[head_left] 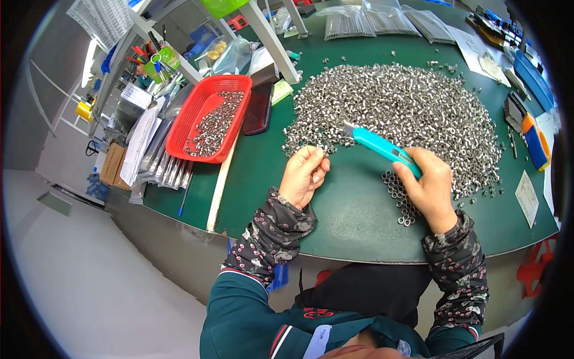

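Observation:
My right hand point(429, 185) is wrapped round a turquoise utility knife point(382, 145), its tip pointing up and left over the near edge of a wide pile of small metal rings point(382, 96). My left hand point(305, 175) is closed in a pinch at the pile's near left edge. What sits between those fingertips, if anything, is too small to make out. A small group of loose rings point(403, 200) lies on the green table just left of my right hand, beside the main pile.
Left of the pile stand a red plastic basket point(179, 134) part filled with small metal pieces, a dark phone-like slab point(258, 107) and a pale wooden strip point(220, 191). Bagged rods point(347, 25) lie at the back. A tape dispenser point(536, 142) and blue tray point(534, 78) are right.

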Motion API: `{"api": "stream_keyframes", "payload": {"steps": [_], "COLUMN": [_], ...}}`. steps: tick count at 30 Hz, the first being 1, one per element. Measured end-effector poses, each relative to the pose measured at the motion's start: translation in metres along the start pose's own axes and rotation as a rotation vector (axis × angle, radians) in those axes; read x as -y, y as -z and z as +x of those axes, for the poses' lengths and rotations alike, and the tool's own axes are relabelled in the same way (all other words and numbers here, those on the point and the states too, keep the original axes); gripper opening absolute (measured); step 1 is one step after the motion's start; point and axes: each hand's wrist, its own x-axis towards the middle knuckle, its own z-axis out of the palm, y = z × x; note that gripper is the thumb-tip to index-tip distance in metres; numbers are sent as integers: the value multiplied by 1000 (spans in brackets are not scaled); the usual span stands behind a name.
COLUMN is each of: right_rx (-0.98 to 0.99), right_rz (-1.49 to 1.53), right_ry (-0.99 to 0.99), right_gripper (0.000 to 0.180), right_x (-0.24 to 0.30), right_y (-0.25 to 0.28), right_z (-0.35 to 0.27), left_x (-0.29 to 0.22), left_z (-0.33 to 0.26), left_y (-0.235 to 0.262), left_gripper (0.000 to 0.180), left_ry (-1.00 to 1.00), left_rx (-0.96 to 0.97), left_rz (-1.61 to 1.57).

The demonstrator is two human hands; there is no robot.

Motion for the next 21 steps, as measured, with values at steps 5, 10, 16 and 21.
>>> {"api": "stream_keyframes", "payload": {"steps": [5,10,16,21], "right_rx": [11,-16,-57,-52], "right_rz": [129,252,236,220], "right_ry": [-227,-309,-255,-234], "right_gripper": [19,19,22,24], "right_x": [-3,-5,-8,-9], "right_y": [3,4,1,1], "right_z": [6,8,5,4], "left_x": [-7,-8,10,16], "left_z": [0,-1,8,12], "left_y": [-3,-46,-74,-85], "left_gripper": [11,9,18,21], "left_ry": [86,101,-194,-144], "left_rx": [111,78,130,145], "left_rz": [-207,568,1402,1485]}}
